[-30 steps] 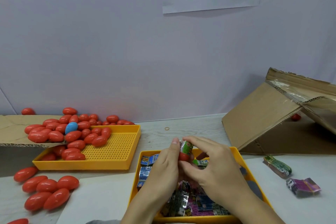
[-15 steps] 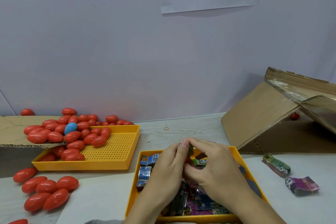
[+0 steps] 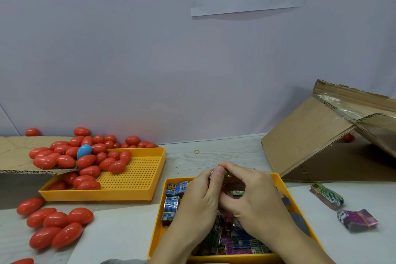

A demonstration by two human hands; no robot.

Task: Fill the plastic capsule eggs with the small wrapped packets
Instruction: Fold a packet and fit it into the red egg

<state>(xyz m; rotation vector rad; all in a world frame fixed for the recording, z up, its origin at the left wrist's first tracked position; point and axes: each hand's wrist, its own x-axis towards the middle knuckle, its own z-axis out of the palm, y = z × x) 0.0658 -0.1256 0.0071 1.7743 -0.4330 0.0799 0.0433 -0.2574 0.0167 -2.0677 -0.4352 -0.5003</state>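
Foil-wrapped packet (image 3: pixel 224 174) sits pinched between our left hand (image 3: pixel 201 201) and right hand (image 3: pixel 252 195), above the yellow tray (image 3: pixel 278 180); any egg is hidden. If crammed askew, we judge it could slip out.

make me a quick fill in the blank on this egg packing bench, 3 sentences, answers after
1. Among the red eggs heaped at the left lies a single egg of the colour ____.
2. Both hands, left hand and right hand, work above the yellow tray that holds wrapped ____.
3. The small rubber band lies on the ____, beyond that tray.

Missing words: blue; packets; table
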